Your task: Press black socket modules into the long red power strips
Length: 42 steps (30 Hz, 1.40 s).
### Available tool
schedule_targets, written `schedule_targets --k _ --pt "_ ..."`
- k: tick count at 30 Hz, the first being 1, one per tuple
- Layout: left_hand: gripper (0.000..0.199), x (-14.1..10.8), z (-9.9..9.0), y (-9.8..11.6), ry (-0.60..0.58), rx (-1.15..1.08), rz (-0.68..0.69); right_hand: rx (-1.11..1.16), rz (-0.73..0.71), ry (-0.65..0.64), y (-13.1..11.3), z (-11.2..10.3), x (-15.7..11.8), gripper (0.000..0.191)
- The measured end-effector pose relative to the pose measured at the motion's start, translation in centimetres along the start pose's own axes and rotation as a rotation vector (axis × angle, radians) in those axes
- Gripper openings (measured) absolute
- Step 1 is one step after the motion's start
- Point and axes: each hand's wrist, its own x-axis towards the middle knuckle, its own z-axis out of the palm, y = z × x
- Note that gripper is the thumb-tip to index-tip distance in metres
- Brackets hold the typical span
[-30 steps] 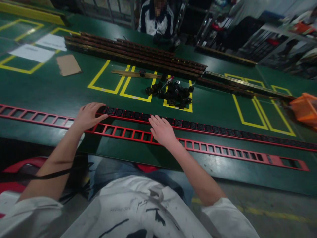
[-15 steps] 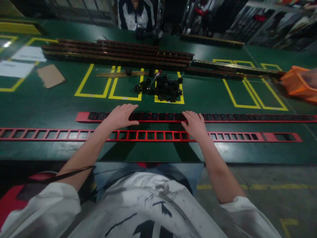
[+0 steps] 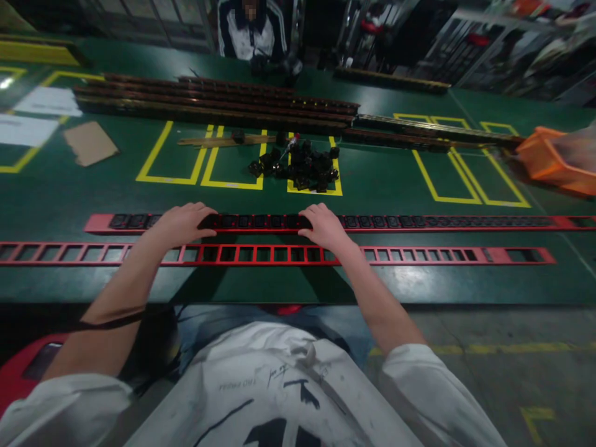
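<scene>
A long red power strip [image 3: 261, 221] fitted with a row of black sockets lies across the green table. My left hand [image 3: 184, 223] grips it left of the middle, thumb on the near edge and fingers over the far side. In the same kind of hold, my right hand [image 3: 322, 227] has the strip a short way to the right. Both hands partly cover the sockets beneath them. Nearer to me and parallel lies a red frame [image 3: 279, 263] with a row of rectangular openings; my forearms pass over it.
Beyond the strip is a pile of small black parts [image 3: 310, 167]. Long dark bars [image 3: 209, 108] are stacked behind it. An orange bin [image 3: 554, 162] stands at right, a cardboard piece [image 3: 90, 143] lies at left. Across the table [image 3: 139, 282] sits a person [image 3: 251, 37].
The socketed power strip has slid left along the table, and both my hands have moved left with it. The nearer red frame has stayed about where it was.
</scene>
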Motion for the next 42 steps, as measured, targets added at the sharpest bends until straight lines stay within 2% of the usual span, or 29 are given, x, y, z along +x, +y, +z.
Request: schedule_targets --k 3,5,7,9,11,14,17,20,24,31,37,42 --pt "0.054 -1.8 0.3 -3.7 -0.019 -0.006 -0.13 0.006 -0.052 -0.006 -3.9 0.5 2.1 0.049" --pt "0.052 -2.8 0.4 -6.0 -0.051 -0.015 -0.213 0.016 -0.13 -0.009 -5.3 0.7 2.7 0.054" --pt "0.053 -3.3 0.4 -7.5 -0.083 -0.017 -0.278 0.017 -0.168 -0.01 -5.0 0.6 2.3 0.063" --pt "0.056 -3.4 0.3 -7.7 -0.097 0.016 -0.328 -0.006 -0.114 -0.008 -3.1 0.4 1.0 0.067" --pt "0.061 -3.0 0.3 -6.3 -0.069 0.046 -0.3 -0.054 0.006 -0.015 0.2 -0.1 -1.0 0.068" --pt "0.071 -1.5 0.3 -1.8 0.026 -0.007 -0.091 -0.136 0.155 -0.031 5.7 -0.7 -3.7 0.063" --pt "0.078 0.8 0.4 3.1 0.089 -0.057 -0.005 -0.176 0.157 -0.032 9.7 -1.0 -4.8 0.057" --pt "0.078 3.2 0.5 6.4 0.125 -0.057 0.056 -0.159 0.093 -0.051 11.4 -1.0 -4.6 0.055" --pt "0.069 5.2 0.3 7.2 0.104 -0.03 0.09 -0.145 0.052 -0.043 11.3 -1.3 -4.0 0.053" --pt "0.069 6.4 -1.3 4.4 0.141 -0.002 0.063 -0.163 0.069 -0.023 10.9 -1.8 -0.9 0.061" --pt "0.085 7.9 -2.9 -0.7 0.071 -0.027 0.053 -0.131 0.047 -0.022 9.8 -1.6 3.5 0.067" --pt "0.087 8.2 -2.6 -4.0 0.062 -0.084 0.003 -0.122 -0.006 -0.012 8.6 -0.3 6.9 0.071"
